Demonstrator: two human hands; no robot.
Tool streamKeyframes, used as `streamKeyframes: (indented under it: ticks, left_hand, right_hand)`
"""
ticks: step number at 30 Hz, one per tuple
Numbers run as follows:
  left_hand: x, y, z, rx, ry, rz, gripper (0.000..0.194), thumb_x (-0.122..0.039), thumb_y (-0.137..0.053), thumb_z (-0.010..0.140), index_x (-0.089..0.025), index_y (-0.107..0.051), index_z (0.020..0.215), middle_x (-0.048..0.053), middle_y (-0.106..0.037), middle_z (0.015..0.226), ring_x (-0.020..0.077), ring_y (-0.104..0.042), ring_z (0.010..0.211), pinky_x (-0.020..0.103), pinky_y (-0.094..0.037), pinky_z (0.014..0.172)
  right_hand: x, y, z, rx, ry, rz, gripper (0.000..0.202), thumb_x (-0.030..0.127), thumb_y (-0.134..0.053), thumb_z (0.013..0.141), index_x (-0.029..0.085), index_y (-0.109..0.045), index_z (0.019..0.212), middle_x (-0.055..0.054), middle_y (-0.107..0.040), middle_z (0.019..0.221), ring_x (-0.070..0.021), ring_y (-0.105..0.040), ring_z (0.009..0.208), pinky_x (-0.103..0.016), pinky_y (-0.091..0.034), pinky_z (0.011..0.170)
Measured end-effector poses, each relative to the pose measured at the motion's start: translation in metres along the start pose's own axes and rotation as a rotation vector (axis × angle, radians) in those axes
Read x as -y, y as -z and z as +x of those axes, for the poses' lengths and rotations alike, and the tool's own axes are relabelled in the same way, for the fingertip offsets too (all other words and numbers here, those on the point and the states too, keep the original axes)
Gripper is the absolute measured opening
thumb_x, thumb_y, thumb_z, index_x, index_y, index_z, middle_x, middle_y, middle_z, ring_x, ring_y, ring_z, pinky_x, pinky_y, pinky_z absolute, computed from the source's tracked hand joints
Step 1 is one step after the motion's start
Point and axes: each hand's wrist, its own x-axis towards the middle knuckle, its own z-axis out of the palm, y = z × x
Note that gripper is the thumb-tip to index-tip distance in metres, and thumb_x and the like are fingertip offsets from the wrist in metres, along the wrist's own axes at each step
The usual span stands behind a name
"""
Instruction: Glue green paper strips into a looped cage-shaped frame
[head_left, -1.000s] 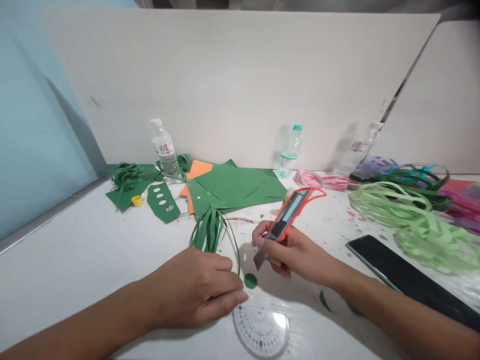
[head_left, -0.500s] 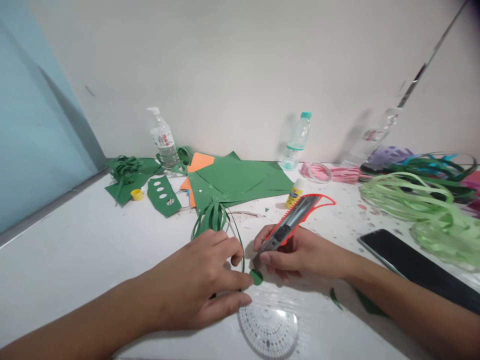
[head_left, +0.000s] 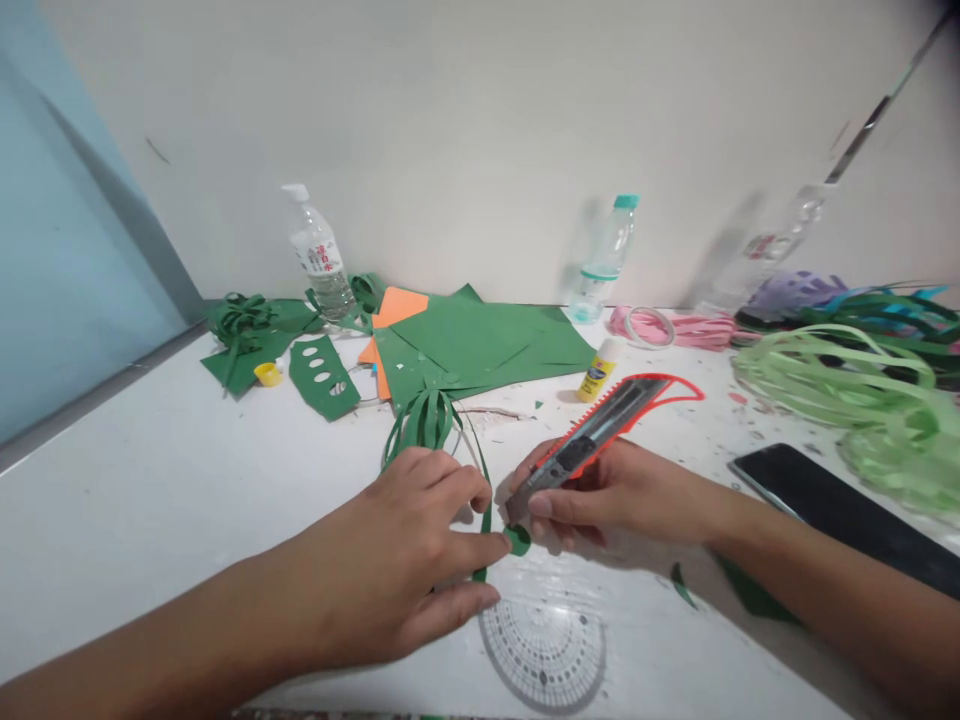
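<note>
My right hand [head_left: 592,495] is closed round an orange-edged utility knife [head_left: 592,430], its blade end slanting down to the table. The tip meets or nearly meets the edge of a small green paper disc [head_left: 517,540]. From the left, my left hand [head_left: 431,555] rests with its fingers apart, the index fingertip on that disc. Behind its knuckles lies a looped bunch of green paper strips [head_left: 426,420]; one strip runs down beside the fingers, partly hidden. Just in front of the hands is a clear round-edged protractor [head_left: 546,655].
Green paper sheets [head_left: 480,345] lie behind the hands, near a glue stick [head_left: 597,372]. A punched green piece [head_left: 324,377] and a yellow cap [head_left: 268,374] are left. Bottles [head_left: 324,260] stand along the wall. A phone [head_left: 847,510] and light green strips [head_left: 832,370] lie right.
The view has shifted slightly. Both hands keep nearly the same places, with the knife tilted a little lower beside the disc.
</note>
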Motion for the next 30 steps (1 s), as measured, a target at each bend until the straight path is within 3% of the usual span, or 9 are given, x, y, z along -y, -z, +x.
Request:
streamKeyframes:
  ticks: [10, 18, 30]
  left_hand:
    - [-0.003, -0.0013, 0.001, -0.037, 0.051, 0.023, 0.021, -0.033, -0.061, 0.101, -0.024, -0.076, 0.113, 0.009, -0.063, 0.114, 0.0293, -0.055, 0.103, 0.043, -0.044, 0.089]
    - [-0.0008, -0.002, 0.0017, -0.035, 0.045, -0.001, 0.023, -0.032, -0.059, 0.102, -0.023, -0.076, 0.114, 0.009, -0.063, 0.113, 0.0296, -0.054, 0.103, 0.044, -0.043, 0.089]
    - [0.0017, -0.0036, 0.0016, -0.022, 0.03, -0.005, 0.026, -0.033, -0.058, 0.103, -0.022, -0.076, 0.118, 0.01, -0.063, 0.115, 0.03, -0.055, 0.107, 0.045, -0.042, 0.094]
  right_hand:
    - [0.0029, 0.0013, -0.0019, -0.127, 0.004, -0.223, 0.029, 0.05, -0.066, 0.095, 0.022, -0.074, 0.09, 0.0, -0.068, 0.075, -0.0157, -0.061, 0.068, -0.027, -0.05, 0.063]
    - [0.0025, -0.0008, -0.0023, -0.144, 0.006, -0.261, 0.017, 0.039, -0.069, 0.09, 0.023, -0.071, 0.087, 0.002, -0.065, 0.07, -0.0171, -0.061, 0.07, -0.028, -0.05, 0.066]
    - [-0.0036, -0.0014, -0.0009, -0.145, 0.029, -0.283, 0.017, 0.04, -0.066, 0.092, 0.024, -0.073, 0.091, 0.001, -0.065, 0.074, -0.0182, -0.062, 0.071, -0.029, -0.051, 0.065]
